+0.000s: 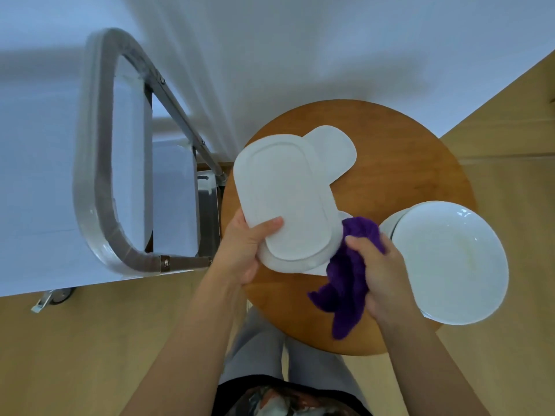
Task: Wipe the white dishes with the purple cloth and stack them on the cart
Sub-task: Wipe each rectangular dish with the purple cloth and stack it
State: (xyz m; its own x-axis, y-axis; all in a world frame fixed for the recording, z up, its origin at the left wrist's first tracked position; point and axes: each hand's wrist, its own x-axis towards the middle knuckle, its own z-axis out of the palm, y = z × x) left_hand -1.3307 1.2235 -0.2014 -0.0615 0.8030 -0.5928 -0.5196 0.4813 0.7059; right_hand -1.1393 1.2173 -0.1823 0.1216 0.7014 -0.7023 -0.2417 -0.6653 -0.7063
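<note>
The left hand (244,250) is grasping a white oblong dish (282,199) at its near end, thumb lying across the upturned underside and fingers curling beneath the rim. The dish is tilting above the round wooden worktop (405,166), its far end overlapping a second oblong dish (336,148) that is lying flat on the worktop. Under the near end of the held dish another white piece (339,256) is showing; what it is cannot be told.

The right hand (378,271) is clenching around the purple cloth (348,283), bunching it just beside the near right edge of the held dish; the loose ends of the cloth are hanging down over the near part of the worktop. Whether the cloth is touching the dish cannot be told.

To the right of the cloth, a stack of round white bowls (450,262) is sitting at the right edge of the worktop, overhanging it.

To the left of the worktop, the metal cart (96,181) is standing close by, its handle frame wrapped in clear film and a caster (58,295) showing on the wooden floor (90,355).
</note>
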